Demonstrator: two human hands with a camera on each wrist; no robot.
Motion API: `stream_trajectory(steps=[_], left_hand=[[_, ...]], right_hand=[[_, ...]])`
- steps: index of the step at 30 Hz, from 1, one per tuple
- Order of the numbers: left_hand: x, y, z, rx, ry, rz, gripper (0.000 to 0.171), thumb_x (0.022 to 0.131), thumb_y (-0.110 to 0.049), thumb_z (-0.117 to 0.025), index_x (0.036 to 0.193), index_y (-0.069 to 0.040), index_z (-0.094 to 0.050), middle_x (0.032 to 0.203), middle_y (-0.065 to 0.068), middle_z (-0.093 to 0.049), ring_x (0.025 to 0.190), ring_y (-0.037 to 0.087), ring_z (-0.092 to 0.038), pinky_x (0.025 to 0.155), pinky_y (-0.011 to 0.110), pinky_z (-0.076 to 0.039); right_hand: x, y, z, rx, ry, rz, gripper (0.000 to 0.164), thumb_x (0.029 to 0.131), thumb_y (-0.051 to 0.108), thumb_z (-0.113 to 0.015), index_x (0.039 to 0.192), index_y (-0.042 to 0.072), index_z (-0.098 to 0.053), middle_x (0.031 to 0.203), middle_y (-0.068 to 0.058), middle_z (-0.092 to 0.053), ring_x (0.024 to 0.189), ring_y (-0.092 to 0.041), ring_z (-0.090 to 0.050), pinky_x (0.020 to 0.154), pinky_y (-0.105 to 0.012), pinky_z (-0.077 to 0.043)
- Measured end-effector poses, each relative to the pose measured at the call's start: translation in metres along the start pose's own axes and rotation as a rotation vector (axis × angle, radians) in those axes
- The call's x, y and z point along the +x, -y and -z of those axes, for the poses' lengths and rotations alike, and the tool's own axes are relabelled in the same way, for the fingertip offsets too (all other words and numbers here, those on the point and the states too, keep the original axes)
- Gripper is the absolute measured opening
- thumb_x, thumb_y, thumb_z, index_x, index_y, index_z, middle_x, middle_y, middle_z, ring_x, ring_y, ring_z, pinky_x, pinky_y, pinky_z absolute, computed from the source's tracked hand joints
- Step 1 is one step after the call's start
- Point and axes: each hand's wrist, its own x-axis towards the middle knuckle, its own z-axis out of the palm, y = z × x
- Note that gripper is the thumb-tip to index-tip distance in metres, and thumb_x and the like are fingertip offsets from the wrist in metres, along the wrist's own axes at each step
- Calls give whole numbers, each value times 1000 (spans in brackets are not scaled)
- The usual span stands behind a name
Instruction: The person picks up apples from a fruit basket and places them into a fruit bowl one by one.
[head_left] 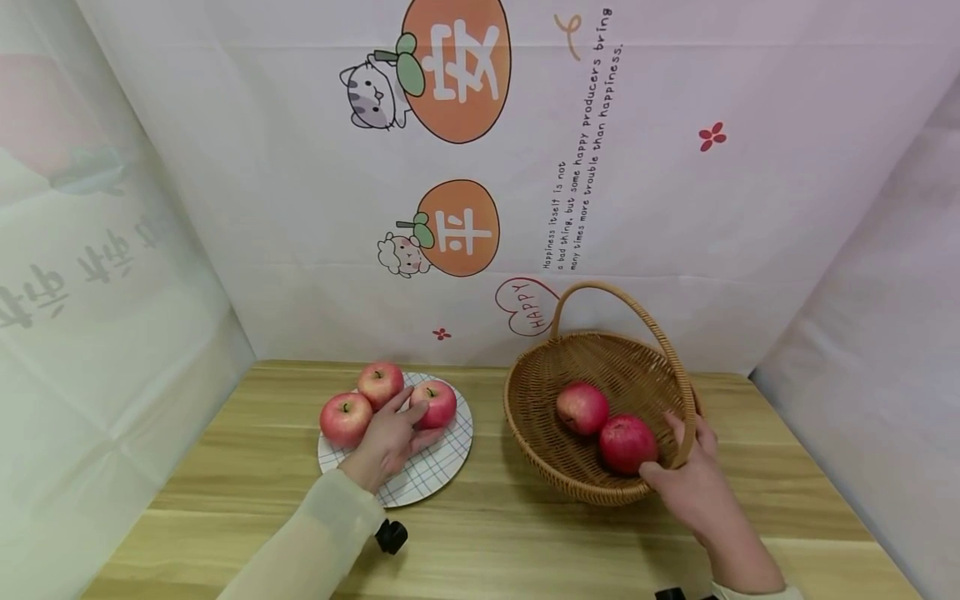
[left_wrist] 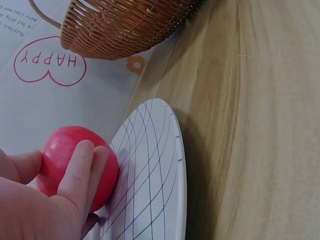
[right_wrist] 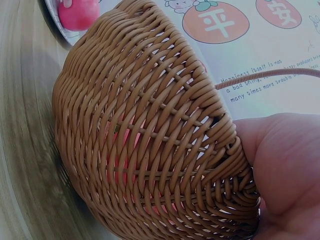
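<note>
On the left of the table, a white plate with a blue grid (head_left: pixel 438 477) bears three red apples. My left hand (head_left: pixel 392 442) grips the rightmost apple (head_left: pixel 437 403), thumb on one side and fingers on the other; in the left wrist view this apple (left_wrist: pixel 70 165) is close against the plate (left_wrist: pixel 150 165). The other two, a back apple (head_left: pixel 380 382) and a left apple (head_left: pixel 345 419), sit beside that hand. My right hand (head_left: pixel 693 479) holds the right rim of a wicker basket (head_left: pixel 540 450), thumb outside the front edge. Inside the basket lie two apples, one behind (head_left: pixel 582 407) and one in front (head_left: pixel 628 444).
The basket's tall arched handle (head_left: pixel 637 308) rises over its opening. A wooden table (head_left: pixel 480 550) carries everything, with a printed white cloth (head_left: pixel 645 200) hanging behind it and pale cloth walls (head_left: pixel 862 333) at both sides.
</note>
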Motion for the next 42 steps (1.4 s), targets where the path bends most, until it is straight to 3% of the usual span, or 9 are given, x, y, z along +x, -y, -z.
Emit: stream_trajectory(steps=[7, 12, 22, 27, 33, 42], left_hand=[[5, -2, -1, -47, -8, -26, 67, 104, -4, -50, 161, -13, -16, 160, 21, -15, 128, 41, -46, 96, 49, -48], [8, -4, 0, -97, -3, -51, 68, 105, -2, -48, 161, -14, -14, 163, 17, -9, 128, 42, -47, 99, 48, -46], [10, -7, -1, -109, 13, -106, 74, 102, 1, -53, 161, -13, -11, 165, 3, -5, 128, 44, -46, 101, 50, -44], [7, -8, 1, -101, 4, -82, 74, 101, 0, -55, 161, -16, -15, 165, 5, -7, 127, 43, -48, 100, 50, -45], [2, -11, 3, -16, 4, -52, 73, 101, -2, -55, 161, -17, -17, 165, 5, -3, 126, 42, -47, 97, 46, -49], [-14, -17, 3, 44, 52, -11, 73, 102, -7, -58, 161, -16, -16, 165, 6, -2, 121, 50, -49, 96, 46, -49]], right_hand=[[0, 0, -1, -2, 4, 0, 92, 88, 10, -66, 159, 0, -7, 157, -27, 22, 135, -63, -10, 101, -69, -25], [0, 0, -2, 4, 1, 8, 91, 88, 9, -66, 158, -1, -9, 157, -28, 20, 134, -63, -13, 101, -68, -27], [0, 1, -1, 6, 9, 6, 89, 89, 10, -65, 158, 0, -10, 155, -29, 23, 135, -64, -8, 100, -70, -26], [-1, 1, -1, 1, 8, 9, 90, 88, 9, -65, 158, -1, -10, 155, -30, 23, 134, -65, -8, 100, -71, -26], [-1, 2, 0, 11, 15, 1, 89, 89, 10, -65, 158, 0, -9, 155, -28, 26, 134, -65, -8, 100, -70, -26], [0, 0, 0, 9, 6, 5, 90, 88, 9, -66, 158, -1, -10, 156, -29, 22, 134, -64, -11, 99, -65, -29]])
